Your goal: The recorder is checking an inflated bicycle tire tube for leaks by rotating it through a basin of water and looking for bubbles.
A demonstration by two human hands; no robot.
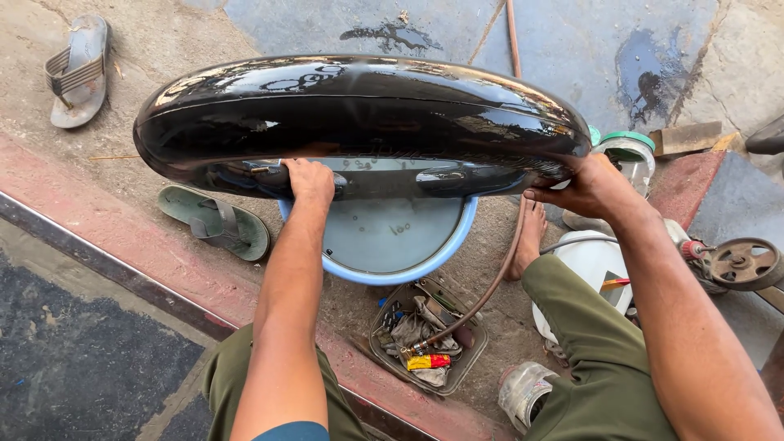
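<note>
Both grips closed on one inner tube [359, 114]: left hand [310, 180] clamps the lower edge, right hand [584, 189] the right end. Tube black, wet, glossy, inflated, held over one blue water basin [457, 245]. Two sandals on the floor: grey [77, 69], green [216, 222]. One tray of tools [425, 339].

inner tube [359, 114] glossy black | basin [457, 241] light blue | trousers [604, 359] olive green

A small red and yellow tube-shaped package [428, 361] is seen lying in a shallow tray of tools [384, 358] on the ground, below the blue basin [457, 241]. No signs or screens are shown.
</note>
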